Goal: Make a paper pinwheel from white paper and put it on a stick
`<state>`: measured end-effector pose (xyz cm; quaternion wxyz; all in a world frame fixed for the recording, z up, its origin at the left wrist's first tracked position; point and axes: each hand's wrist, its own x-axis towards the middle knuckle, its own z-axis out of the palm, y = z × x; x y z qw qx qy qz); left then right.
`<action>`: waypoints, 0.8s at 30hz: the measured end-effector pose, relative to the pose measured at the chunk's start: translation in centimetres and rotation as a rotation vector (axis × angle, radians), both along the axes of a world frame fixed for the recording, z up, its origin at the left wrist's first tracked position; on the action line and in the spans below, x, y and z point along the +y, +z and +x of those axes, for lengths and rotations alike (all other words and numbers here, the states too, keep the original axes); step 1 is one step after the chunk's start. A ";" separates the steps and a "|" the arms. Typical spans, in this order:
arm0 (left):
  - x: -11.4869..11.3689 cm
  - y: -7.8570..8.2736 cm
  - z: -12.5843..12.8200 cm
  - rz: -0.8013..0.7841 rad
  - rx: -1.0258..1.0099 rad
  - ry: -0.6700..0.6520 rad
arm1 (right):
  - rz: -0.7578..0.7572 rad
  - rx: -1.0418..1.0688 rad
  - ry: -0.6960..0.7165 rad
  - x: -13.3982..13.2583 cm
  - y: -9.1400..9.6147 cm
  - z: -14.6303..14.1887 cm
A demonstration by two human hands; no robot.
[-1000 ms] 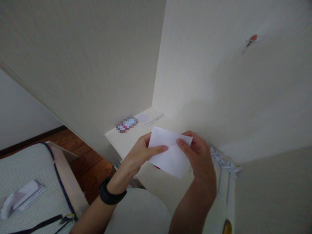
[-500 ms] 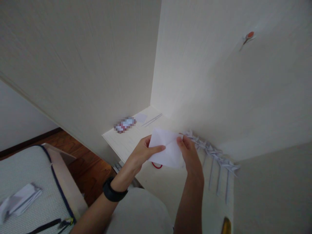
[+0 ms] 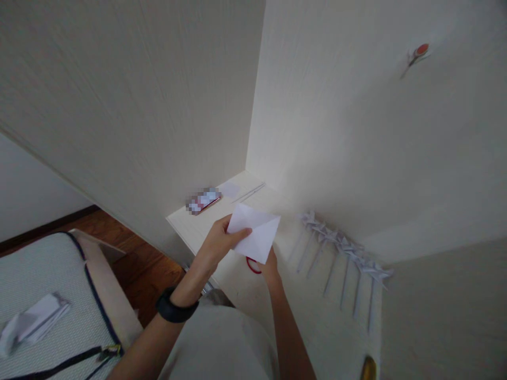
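Observation:
My left hand (image 3: 216,244), with a black watch on its wrist, pinches the left edge of a folded white paper (image 3: 255,232) held above a narrow white shelf (image 3: 190,224). My right hand (image 3: 270,266) sits under the paper's lower edge; the sheet hides its fingers. Just below the paper a red loop (image 3: 251,266) lies on the shelf.
A row of several white paper pinwheels (image 3: 343,248) lies along the shelf to the right. A red phone (image 3: 204,200) and a thin stick (image 3: 249,193) lie at the far end. White walls close in behind. A cushion with folded paper (image 3: 31,322) is at the lower left.
The right hand has dropped from the paper's top right edge to beneath it. The paper has shifted slightly left and away, uncovering more of the pinwheel row.

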<state>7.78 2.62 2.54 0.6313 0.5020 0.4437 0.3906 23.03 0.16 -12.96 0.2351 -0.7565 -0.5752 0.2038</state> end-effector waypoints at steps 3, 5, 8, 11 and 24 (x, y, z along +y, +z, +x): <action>-0.2 0.8 -0.7 0.038 0.002 0.047 | -0.055 -0.039 -0.023 0.9 -1.1 -0.6; -0.4 1.4 -1.2 0.041 -0.012 0.077 | -0.070 -0.054 -0.024 1.1 -1.8 -0.8; -0.5 2.0 -1.9 0.060 -0.036 0.105 | -0.081 -0.062 -0.018 0.8 -2.8 -0.9; -0.5 2.3 -2.6 0.128 -0.034 0.147 | -0.103 -0.045 -0.014 -0.2 -3.7 -1.1; -1.2 3.7 -4.6 0.500 0.088 0.314 | -0.179 0.658 0.064 -1.0 -3.7 -1.5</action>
